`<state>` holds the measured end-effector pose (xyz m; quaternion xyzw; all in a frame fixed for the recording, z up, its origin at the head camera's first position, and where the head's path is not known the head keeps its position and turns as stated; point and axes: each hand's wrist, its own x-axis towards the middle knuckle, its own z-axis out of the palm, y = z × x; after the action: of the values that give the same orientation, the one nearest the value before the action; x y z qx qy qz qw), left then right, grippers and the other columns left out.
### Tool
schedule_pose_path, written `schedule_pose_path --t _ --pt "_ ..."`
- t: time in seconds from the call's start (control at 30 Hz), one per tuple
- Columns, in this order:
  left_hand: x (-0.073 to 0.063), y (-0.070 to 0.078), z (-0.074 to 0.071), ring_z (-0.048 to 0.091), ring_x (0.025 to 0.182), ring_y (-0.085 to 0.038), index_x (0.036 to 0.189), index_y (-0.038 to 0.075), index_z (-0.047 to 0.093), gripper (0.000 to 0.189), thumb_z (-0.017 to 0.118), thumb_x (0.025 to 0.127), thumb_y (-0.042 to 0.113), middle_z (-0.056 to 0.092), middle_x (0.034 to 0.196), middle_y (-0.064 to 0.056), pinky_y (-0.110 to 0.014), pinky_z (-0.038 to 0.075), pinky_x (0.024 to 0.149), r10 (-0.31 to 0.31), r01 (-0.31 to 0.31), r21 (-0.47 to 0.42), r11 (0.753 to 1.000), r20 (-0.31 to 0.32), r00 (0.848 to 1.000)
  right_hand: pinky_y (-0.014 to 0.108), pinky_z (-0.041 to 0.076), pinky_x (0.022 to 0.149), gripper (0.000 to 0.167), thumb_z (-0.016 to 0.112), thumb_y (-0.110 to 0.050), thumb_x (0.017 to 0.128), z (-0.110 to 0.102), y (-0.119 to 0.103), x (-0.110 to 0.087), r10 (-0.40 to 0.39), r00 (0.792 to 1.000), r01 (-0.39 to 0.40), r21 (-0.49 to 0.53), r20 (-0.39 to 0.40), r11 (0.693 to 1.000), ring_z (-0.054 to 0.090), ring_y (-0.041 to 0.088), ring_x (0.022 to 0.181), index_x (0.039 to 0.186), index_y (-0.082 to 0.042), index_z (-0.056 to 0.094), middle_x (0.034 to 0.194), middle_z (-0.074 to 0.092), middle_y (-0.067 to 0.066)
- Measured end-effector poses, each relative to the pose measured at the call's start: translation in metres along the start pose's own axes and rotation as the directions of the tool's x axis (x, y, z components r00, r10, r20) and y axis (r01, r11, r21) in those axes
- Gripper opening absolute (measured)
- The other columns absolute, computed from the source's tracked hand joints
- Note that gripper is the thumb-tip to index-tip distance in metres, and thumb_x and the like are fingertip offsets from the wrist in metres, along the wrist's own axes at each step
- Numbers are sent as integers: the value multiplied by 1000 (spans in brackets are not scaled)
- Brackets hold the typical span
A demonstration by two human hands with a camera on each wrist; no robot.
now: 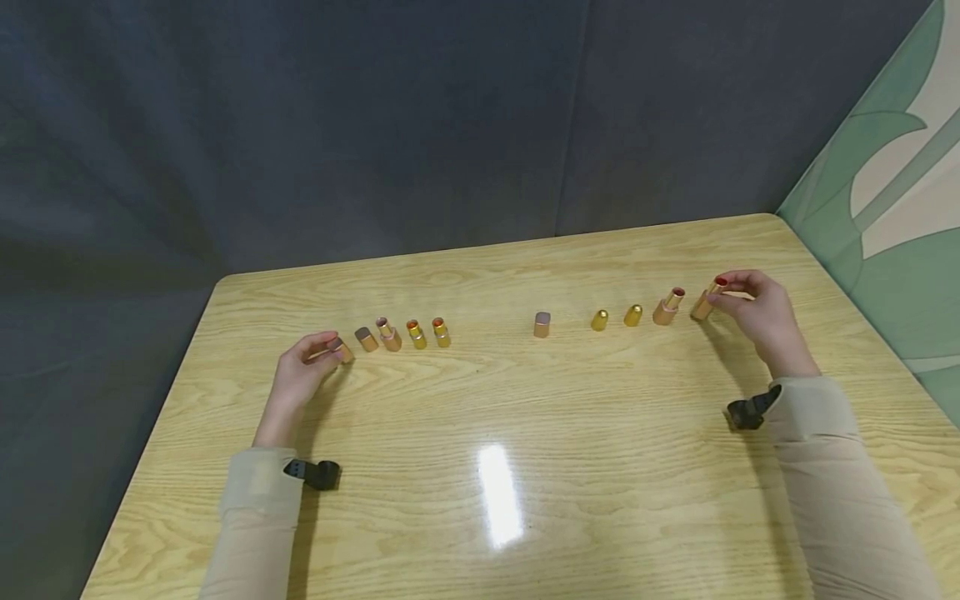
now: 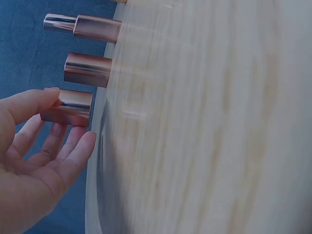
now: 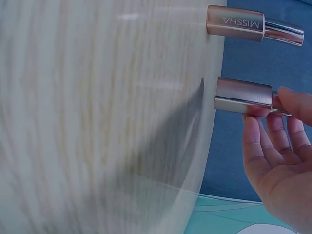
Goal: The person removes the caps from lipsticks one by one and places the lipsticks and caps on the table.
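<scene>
At the left end of the row, my left hand [image 1: 300, 375] pinches a rose-gold lipstick cap [image 2: 70, 109] between thumb and fingers, close over the table. A second rose-gold cap [image 1: 367, 339] stands beside it, then an uncapped rose-gold lipstick [image 1: 389, 335]. At the right end, my right hand [image 1: 768, 323] grips an uncapped rose-gold lipstick [image 3: 243, 96] by its narrow upper tube. Its red tip shows in the head view, and its base leans slightly, near the tabletop. Another uncapped rose-gold lipstick [image 3: 235, 23], lettered MISSHA, stands just left of it.
Two uncapped gold lipsticks [image 1: 417, 334] stand left of the middle of the wooden table [image 1: 420, 467]. Farther right are a lone rose-gold cap [image 1: 542, 325] and two domed gold caps [image 1: 633, 315]. A dark curtain [image 1: 390, 125] hangs behind; a green patterned panel [image 1: 907, 242] borders the right.
</scene>
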<state>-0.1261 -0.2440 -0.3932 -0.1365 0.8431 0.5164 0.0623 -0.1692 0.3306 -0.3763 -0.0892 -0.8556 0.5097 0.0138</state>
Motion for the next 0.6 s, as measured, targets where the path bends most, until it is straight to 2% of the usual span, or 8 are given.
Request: schedule_pose_path --t 0.1,0.17,0.23,0.43,0.6 --pt "1 -1 0 52 100 5 140 5 44 45 53 98 18 47 140 -15 -6 42 85 6 -6 -7 1000 -3 1000 6 42 66 15 60 -18 94 0 2 1 5 1000 -5 -9 4 1000 45 -9 81 100 -28 52 85 49 -31" --pt "2 -2 0 50 97 8 140 4 44 45 53 98 18 47 139 -16 -4 42 83 12 -12 -8 1000 -4 1000 6 41 66 14 60 -18 94 0 2 1 3 1000 -3 -22 10 1000 44 -8 82 100 -27 52 84 48 -31" --pt "2 -2 1 51 101 5 140 3 44 45 53 98 18 47 139 -17 -3 42 82 16 -16 -10 1000 -2 1000 6 40 67 12 60 -19 94 0 3 1 1 1000 0 -30 16 1000 43 -8 83 100 -26 52 84 48 -32" --pt "4 -4 0 51 121 -20 140 3 43 45 52 99 18 46 140 -17 -3 42 83 20 -20 -7 1000 11 1000 8 40 68 11 59 -23 94 -1 5 2 4 999 -2 -46 37 999 43 -8 83 102 -26 52 86 48 -31" --pt "3 -5 -1 51 123 -21 140 2 43 45 52 98 17 46 140 -18 -3 42 83 22 -22 3 1000 14 1000 7 38 70 12 60 -23 94 -1 9 2 15 999 -13 -45 46 999 42 -7 85 102 -26 52 87 48 -32"
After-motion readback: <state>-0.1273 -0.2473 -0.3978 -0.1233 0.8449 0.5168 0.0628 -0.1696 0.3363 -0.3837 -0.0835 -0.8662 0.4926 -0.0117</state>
